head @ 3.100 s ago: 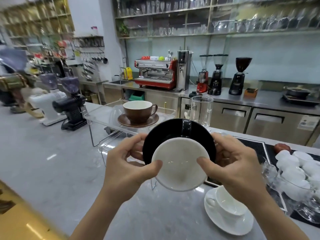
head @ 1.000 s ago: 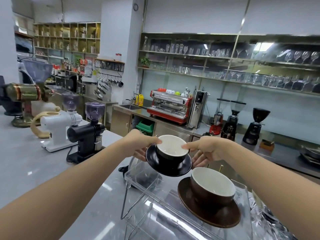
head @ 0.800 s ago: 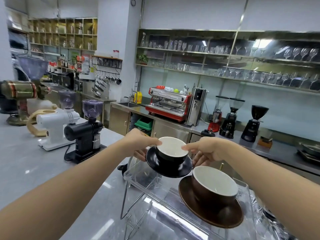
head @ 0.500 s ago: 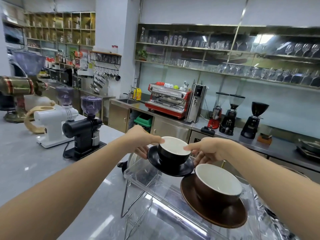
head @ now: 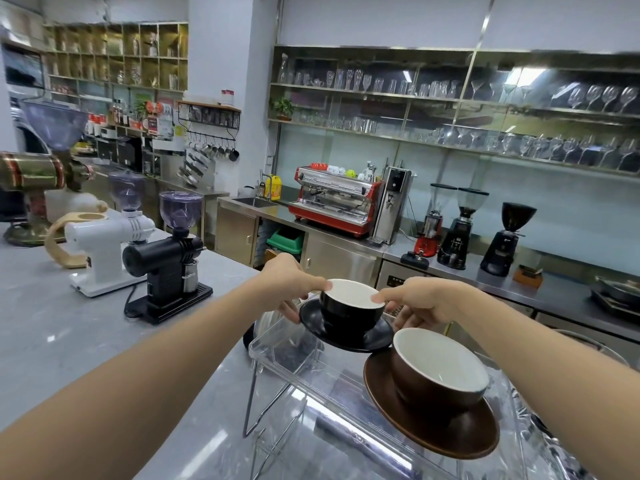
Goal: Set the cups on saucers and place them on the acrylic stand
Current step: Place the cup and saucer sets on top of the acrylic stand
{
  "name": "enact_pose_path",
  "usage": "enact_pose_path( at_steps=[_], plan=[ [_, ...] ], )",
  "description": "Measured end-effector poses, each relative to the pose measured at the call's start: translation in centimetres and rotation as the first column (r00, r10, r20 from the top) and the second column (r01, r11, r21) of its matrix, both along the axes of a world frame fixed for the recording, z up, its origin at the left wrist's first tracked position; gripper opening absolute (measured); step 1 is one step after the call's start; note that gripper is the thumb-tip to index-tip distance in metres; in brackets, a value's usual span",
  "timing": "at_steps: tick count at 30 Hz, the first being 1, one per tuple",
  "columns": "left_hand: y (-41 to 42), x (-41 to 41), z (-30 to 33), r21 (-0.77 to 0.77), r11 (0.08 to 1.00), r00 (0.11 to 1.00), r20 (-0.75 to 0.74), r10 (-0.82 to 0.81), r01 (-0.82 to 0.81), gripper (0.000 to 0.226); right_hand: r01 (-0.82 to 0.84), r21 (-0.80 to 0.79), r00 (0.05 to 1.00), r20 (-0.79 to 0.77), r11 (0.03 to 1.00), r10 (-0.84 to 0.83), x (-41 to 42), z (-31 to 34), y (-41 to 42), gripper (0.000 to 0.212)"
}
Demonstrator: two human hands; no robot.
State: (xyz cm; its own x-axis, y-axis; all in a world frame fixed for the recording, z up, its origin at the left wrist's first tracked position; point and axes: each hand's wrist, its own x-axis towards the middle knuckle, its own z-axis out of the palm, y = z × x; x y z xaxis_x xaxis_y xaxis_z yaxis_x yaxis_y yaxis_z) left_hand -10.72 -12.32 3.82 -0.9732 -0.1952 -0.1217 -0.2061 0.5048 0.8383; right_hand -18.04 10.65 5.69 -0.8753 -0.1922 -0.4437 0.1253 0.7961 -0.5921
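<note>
**Black cup and saucer going down at the stand's far end**

Left hand (head: 289, 284) and right hand (head: 420, 301) pinch the black cup (head: 351, 306) and black saucer (head: 343, 332) over the acrylic stand (head: 277, 344), touching or overlapping the brown saucer (head: 429, 420). Rims could clash, tilting the set or nudging the brown cup (head: 438, 372).

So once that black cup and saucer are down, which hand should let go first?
Probably the right hand. It sits on the side of the brown cup, whose saucer nearly meets the black saucer, so freeing it early avoids a knock. The left hand has open space and can steady the black cup.
</note>
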Motion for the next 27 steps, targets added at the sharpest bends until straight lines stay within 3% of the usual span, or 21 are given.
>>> enact_pose_path(
  at_steps=[14,19,24,27],
  plan=[
    [0.0,-0.2,0.3,-0.093,0.996,1.0,0.02,0.0,0.001,0.054,-0.006,0.059,0.996,-0.094,0.998,0.011,0.9,0.2,0.0,0.064],
    [-0.3,0.5,1.2,-0.056,0.998,0.999,0.048,0.017,-0.015,0.057,-0.01,0.106,0.992,-0.122,0.994,0.023,1.8,0.8,0.0,0.067],
    [0.0,1.0,1.2,-0.053,0.998,0.997,-0.079,0.025,-0.03,0.047,0.017,0.094,0.984,-0.178,0.995,0.0,2.8,1.7,0.7,0.068],
    [0.7,0.8,1.0,-0.14,0.989,0.974,-0.228,0.008,-0.041,0.047,0.023,0.12,0.96,-0.279,0.992,0.011,3.5,2.5,1.1,0.063]
  ],
)
